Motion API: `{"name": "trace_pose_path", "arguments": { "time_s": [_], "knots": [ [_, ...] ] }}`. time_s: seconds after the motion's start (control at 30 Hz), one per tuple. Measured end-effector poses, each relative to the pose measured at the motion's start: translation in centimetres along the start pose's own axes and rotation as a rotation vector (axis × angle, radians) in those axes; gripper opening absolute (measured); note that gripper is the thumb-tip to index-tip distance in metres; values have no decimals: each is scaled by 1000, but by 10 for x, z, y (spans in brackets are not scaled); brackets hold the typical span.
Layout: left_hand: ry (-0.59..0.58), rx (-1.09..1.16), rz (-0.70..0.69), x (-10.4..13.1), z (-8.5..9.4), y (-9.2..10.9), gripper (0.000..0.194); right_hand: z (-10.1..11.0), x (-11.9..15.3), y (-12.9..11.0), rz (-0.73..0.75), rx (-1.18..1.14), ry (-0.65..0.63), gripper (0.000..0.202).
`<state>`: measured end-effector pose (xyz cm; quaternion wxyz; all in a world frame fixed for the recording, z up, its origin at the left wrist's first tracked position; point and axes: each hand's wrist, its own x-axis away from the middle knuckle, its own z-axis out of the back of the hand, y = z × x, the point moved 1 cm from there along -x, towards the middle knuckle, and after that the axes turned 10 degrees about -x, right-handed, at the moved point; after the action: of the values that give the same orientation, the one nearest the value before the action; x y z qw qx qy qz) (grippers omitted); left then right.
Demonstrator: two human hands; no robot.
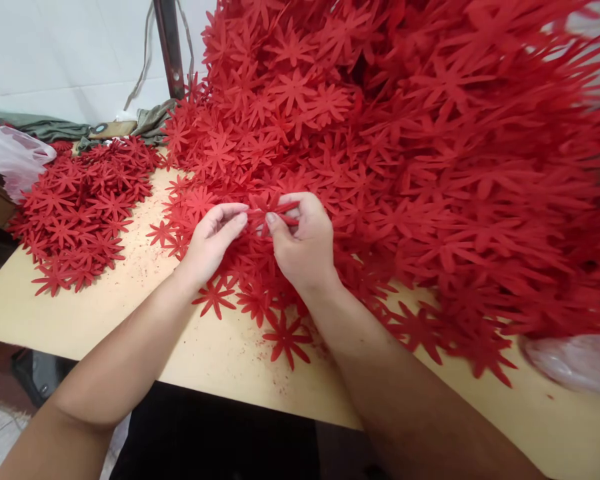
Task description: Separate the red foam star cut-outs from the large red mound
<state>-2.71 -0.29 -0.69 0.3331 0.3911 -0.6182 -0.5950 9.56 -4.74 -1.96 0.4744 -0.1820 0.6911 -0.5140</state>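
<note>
Left hand (211, 241) and right hand (309, 244) pinch 1 red flower (269, 205) between their fingertips.

On the bench (215, 353), a flower pile (87, 207) lies left, the main flower heap (360, 167) centre to right; left of the pile, a bag (17, 157); behind the pile, cloth (45, 127)

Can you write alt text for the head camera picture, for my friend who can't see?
Two hands, left and right, pinch a red flower before a huge red flower heap. A smaller pile lies left.
</note>
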Motion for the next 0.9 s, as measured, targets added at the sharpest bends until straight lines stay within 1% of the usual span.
{"name": "trace_pose_path", "arguments": {
  "time_s": [0.07,0.2,0.27,0.43,0.57,0.63,0.7,0.83,0.9],
  "knots": [
    [14,-37,-67,2,-2,1,21,-2,0,-1,-21,-42,-43,12],
    [-11,-22,-109,4,-5,3,15,-6,3,-10,-26,-94,-144,14],
    [-11,-23,-113,4,-7,2,13,-5,3,-12,-22,-58,-138,19],
    [10,-44,-69,6,-9,-1,16,2,-2,-11,8,126,-45,46],
    [-14,8,-65,7,-11,0,14,0,-2,-11,-5,77,-90,47],
    [25,28,-77,5,-10,0,12,-3,-1,-9,-10,34,-139,45],
    [102,26,-86,3,-7,-1,10,-7,1,-7,-15,-26,-210,43],
    [226,46,-78,-2,0,-2,13,-12,4,-4,-36,-137,-410,32],
    [278,98,-74,-4,4,-1,15,-11,4,-3,-52,-122,-444,26]
  ]
}}
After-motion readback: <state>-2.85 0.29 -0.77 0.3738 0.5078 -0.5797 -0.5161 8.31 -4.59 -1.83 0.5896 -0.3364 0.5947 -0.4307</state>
